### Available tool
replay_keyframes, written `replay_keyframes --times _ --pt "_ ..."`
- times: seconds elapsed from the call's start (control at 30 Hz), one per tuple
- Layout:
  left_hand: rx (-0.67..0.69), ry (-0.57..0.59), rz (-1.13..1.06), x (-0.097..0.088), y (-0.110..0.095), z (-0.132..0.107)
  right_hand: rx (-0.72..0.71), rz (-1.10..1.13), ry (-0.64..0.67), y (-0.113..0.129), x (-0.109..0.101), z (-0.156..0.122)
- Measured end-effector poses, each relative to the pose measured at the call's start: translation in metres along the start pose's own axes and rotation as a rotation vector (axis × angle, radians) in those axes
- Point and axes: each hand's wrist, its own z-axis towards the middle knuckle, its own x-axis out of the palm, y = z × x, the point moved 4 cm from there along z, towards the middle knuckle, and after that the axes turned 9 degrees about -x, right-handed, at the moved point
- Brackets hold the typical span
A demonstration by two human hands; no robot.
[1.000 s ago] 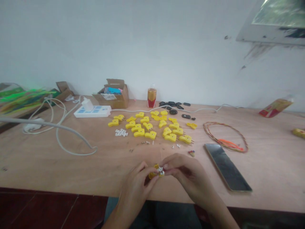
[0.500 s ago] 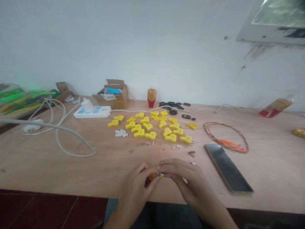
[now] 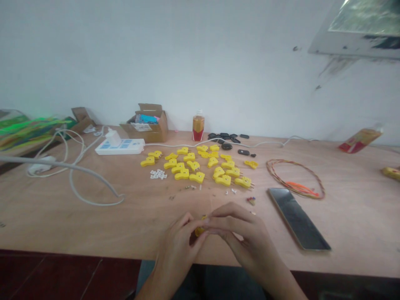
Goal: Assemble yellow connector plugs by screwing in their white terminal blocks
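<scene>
Near the table's front edge, my left hand (image 3: 178,241) is closed around a small yellow plug (image 3: 199,231), held between thumb and fingers. My right hand (image 3: 246,231) meets it from the right, its fingertips pinched together on the plug's far end. Most of this plug is hidden by the fingers, so any small part in the pinch does not show. Beyond the hands lie several more yellow plugs (image 3: 196,177), some with two metal pins sticking out to the right. A heap of small white pieces (image 3: 158,174) sits left of them, and tiny metal bits (image 3: 187,187) are scattered in front.
A phone (image 3: 298,218) lies right of my hands, below a coil of thin wire (image 3: 295,179). Black parts (image 3: 226,146) and a bottle (image 3: 198,127) stand behind the plugs. At the left are a power strip (image 3: 131,146), a cardboard box (image 3: 160,132) and a loose white cable (image 3: 93,166).
My right fingertips have closed further over the plug's right end, covering a pale bit that showed there before. My left hand keeps its hold. The view has shifted slightly.
</scene>
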Motion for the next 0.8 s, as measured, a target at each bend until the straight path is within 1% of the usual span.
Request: replay_keyframes --times 0.1,0.17,0.23,0.3,0.37,0.47,0.57,0.7,0.77,0.8 --pt "0.002 -0.028 -0.004 0.0008 0.0006 -0.0006 0.051 0.054 0.091 0.0004 -0.0012 0.0012" --pt "0.007 -0.049 0.003 0.0008 0.0006 -0.0008 0.059 0.076 0.17 0.0042 -0.0024 0.0018" --pt "0.012 -0.056 0.004 0.0003 -0.0002 -0.0006 0.057 0.067 0.209 0.0075 -0.0031 0.0018" --pt "0.01 -0.04 -0.002 -0.0005 -0.0014 0.0001 0.057 0.015 0.169 0.0075 -0.0041 0.0011" --pt "-0.004 -0.017 -0.001 -0.0011 -0.0022 0.001 0.052 -0.04 0.088 0.0048 -0.005 -0.0002" --pt "-0.036 0.008 0.008 -0.0012 -0.0015 0.0016 0.018 -0.052 0.011 0.0011 -0.0051 -0.0016" --pt "-0.045 0.029 -0.015 0.0009 0.0 0.0013 0.034 -0.007 0.029 0.0008 -0.0057 -0.0007" --pt "-0.033 0.006 -0.009 0.0016 0.0002 0.001 0.08 0.029 0.121 0.0052 -0.0072 0.0018" --pt "-0.033 -0.006 0.013 0.0 -0.0012 0.0013 0.072 0.017 0.15 0.0061 -0.0066 0.0019" --pt "-0.04 -0.004 0.02 -0.0011 -0.0019 0.0015 0.054 0.003 0.142 0.0059 -0.0059 0.0017"
